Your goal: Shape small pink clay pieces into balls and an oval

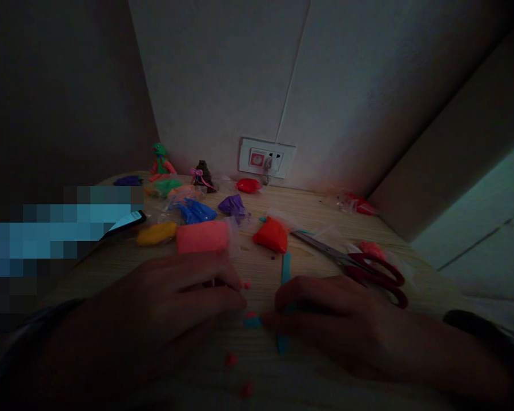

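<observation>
My left hand [171,308] rests low over the table with its fingers curled in and the tips close together. Anything between those tips is too dark and small to make out. Just beside them lies a tiny pink clay ball [247,285]. My right hand [334,319] is closed, its fingertips against a short blue piece [252,322] that has a pink bit [251,314] at its upper edge. Beneath the right fingers runs a long blue strip [286,267], partly covered. Two more reddish clay balls [231,359] lie nearer to me.
Beyond my hands are a pink clay packet [203,236], a red one [271,235], and red-handled scissors [351,260]. Further back are a yellow lump [156,233], blue clay [197,212], purple clay [232,206], and a green figure [160,160]. A wall socket [266,157] sits behind.
</observation>
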Tool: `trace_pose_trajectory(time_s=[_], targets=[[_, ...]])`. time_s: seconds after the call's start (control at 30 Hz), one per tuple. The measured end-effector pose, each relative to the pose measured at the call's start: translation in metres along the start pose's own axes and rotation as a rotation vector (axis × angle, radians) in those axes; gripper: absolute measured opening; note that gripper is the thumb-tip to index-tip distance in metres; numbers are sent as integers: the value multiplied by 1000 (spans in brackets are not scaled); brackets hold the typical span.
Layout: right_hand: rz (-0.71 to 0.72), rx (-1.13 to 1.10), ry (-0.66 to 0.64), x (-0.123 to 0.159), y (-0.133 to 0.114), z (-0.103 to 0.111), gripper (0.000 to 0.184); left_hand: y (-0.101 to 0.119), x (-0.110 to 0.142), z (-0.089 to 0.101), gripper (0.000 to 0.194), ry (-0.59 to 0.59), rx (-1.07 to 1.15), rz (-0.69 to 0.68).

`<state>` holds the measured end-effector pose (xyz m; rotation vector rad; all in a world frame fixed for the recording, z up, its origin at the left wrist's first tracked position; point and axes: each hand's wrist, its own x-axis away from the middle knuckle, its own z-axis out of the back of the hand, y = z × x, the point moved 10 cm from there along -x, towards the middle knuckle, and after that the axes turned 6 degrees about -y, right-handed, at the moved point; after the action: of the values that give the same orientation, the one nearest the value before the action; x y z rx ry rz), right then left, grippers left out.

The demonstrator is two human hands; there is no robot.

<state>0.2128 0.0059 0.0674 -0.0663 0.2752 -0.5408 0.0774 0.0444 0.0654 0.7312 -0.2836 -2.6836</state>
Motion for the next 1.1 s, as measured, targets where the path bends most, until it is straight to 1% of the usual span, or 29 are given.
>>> trace_pose_trajectory(time_s=[0.1, 0.2, 0.27, 0.37, 0.4, 0.5, 0.57, 0.67, 0.73, 0.8, 0.9, 0.97, 1.1], targets=[[-36, -26, 9, 1, 4, 1, 46, 0, 1, 0, 32, 10, -27, -12], [-50, -17, -17, 2, 5, -3, 44, -1, 2, 1, 31, 10, -26, -2], [-54, -28, -16, 2, 7, -6, 37, -3, 2, 1, 30, -1, -22, 17], [-56, -46, -48, 2, 7, -12, 26, -2, 4, 1, 29, -13, -33, 20], [-63, -47, -57, 2, 8, -13, 26, -2, 5, 1, 29, -12, -33, 19], [-69, -46, -30, 2, 7, -8, 32, -1, 7, 1, 32, -12, -23, 8], [-76, -72, -16, 2, 8, -6, 30, -1, 8, 1, 32, -12, -34, 12], [-128, -134, -45, 2, 13, -10, 25, 0, 8, 1, 32, -2, -71, 9], [-151, -151, -70, 2, 15, -14, 25, 1, 7, 1, 31, -3, -84, 3], [-149, -126, -83, 4, 15, -16, 26, 1, 6, 0, 30, -8, -85, 2], [-107, -87, -69, 6, 12, -14, 25, 1, 8, -1, 33, -9, -84, 14], [-89, -82, -48, 6, 10, -11, 27, -1, 8, -3, 30, -22, -68, 43], [-96, -68, -81, 3, 9, -8, 33, 0, 2, -11, 17, -63, -53, 68]])
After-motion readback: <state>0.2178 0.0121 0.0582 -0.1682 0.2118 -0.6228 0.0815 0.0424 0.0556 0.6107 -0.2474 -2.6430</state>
